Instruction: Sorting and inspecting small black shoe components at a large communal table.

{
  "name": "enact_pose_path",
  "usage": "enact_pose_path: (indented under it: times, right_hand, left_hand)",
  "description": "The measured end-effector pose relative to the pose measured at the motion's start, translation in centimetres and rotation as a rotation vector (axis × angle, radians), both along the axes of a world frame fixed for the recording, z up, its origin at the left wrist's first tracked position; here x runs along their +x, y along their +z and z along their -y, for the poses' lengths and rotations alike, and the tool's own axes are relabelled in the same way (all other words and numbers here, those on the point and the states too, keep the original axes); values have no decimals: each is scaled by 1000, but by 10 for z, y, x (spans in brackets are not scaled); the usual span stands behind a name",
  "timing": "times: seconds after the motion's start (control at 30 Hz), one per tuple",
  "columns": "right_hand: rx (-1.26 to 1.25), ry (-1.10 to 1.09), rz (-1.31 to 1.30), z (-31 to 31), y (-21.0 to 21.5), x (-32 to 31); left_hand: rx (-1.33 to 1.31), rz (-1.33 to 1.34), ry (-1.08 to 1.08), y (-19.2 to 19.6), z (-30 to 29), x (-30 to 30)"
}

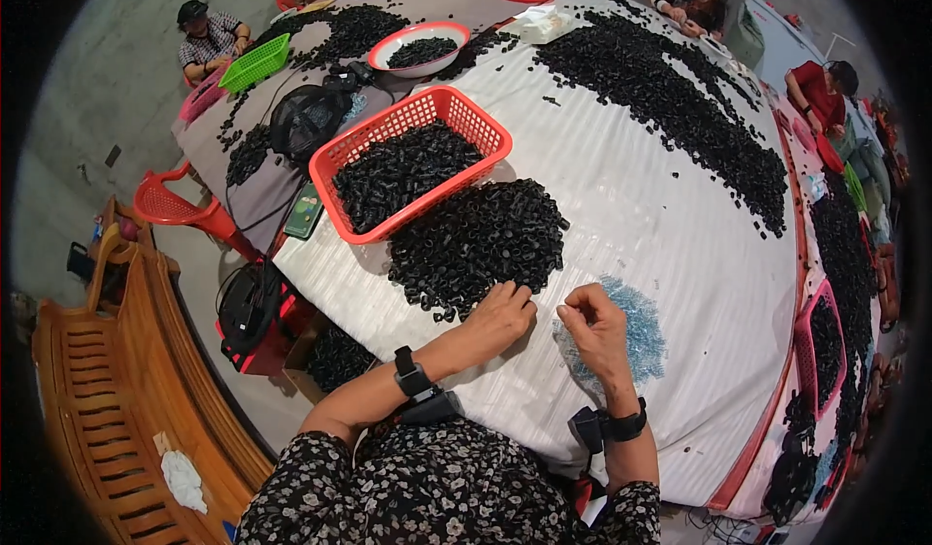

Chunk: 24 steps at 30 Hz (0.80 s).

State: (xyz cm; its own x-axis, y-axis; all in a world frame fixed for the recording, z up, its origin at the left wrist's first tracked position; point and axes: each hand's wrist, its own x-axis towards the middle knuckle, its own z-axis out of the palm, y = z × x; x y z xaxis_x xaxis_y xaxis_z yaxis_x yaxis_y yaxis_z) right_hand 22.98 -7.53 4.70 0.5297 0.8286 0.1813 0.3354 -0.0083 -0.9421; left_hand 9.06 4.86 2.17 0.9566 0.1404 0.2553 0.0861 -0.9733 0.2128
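A heap of small black plastic caps (476, 239) lies on the white-covered table in front of me. At its near right edge is my left hand (500, 317), palm down, with the fingers curled together. Anything under those fingertips is hidden. Just to the right, my right hand (595, 333) is raised with thumb and forefinger pinched; what they hold, if anything, is too small to make out. Beneath and beside it spreads a patch of tiny clear-blue pieces (641, 327). Both wrists wear black straps.
An orange-red basket (493, 144) of black pieces stands behind the heap, beside a green phone-like box (304, 212). Farther off are a red-rimmed white basin (454, 38) and a long black pile (670, 89). Several people sit around the table. A wooden bench (209, 390) stands at left.
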Motion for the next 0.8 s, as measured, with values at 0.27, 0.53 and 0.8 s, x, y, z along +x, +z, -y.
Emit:
enact_pose_path:
  times: [0.27, 0.53, 0.8]
  right_hand:
    - [-15, 12, 40, 0, -1, -2]
    - [-226, 223, -151, 3, 4, -8]
    - [61, -55, -284, 12, 12, 4]
  left_hand:
    - [4, 143, 74, -4, -4, -15]
    - [-70, 90, 157, 17, -22, -65]
    - [-158, 119, 66, 5, -10, -85]
